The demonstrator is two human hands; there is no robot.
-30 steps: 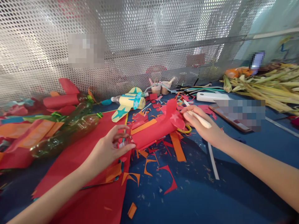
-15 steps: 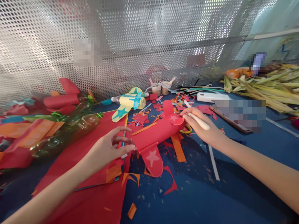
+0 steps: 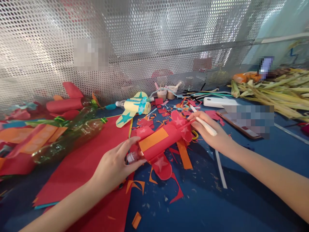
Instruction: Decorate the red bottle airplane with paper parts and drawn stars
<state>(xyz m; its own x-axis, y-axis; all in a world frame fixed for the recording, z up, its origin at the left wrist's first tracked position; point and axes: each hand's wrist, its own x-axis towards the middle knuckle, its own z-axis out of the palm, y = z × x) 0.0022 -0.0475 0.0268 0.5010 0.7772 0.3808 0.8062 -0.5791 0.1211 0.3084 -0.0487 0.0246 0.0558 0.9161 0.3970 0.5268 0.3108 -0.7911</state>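
Note:
A red paper-covered bottle plane [image 3: 160, 141] with star-marked wings and an orange strip lies across the middle of the blue table [image 3: 217, 199]. My left hand [image 3: 116, 164] pinches its capped neck end, fingers closed round it. My right hand [image 3: 210, 129] is closed on a white stick-like tool [image 3: 205, 125] and rests against the plane's tail fins. Red and orange paper scraps [image 3: 178, 161] lie under and around the plane.
A big red paper sheet [image 3: 82, 167] covers the near left. Green plastic bottles [image 3: 70, 135] and another red plane [image 3: 65, 103] lie far left. A yellow plane [image 3: 132, 108], small cups [image 3: 166, 91], a white case [image 3: 218, 101], a phone [image 3: 238, 120] and green leaf strips [image 3: 272, 93] stand behind. A perforated metal screen [image 3: 145, 42] closes the back.
The red plane has been rolled about its length: its orange strip now faces up and both wings show. My left hand moved from open fingers beside it to gripping the neck.

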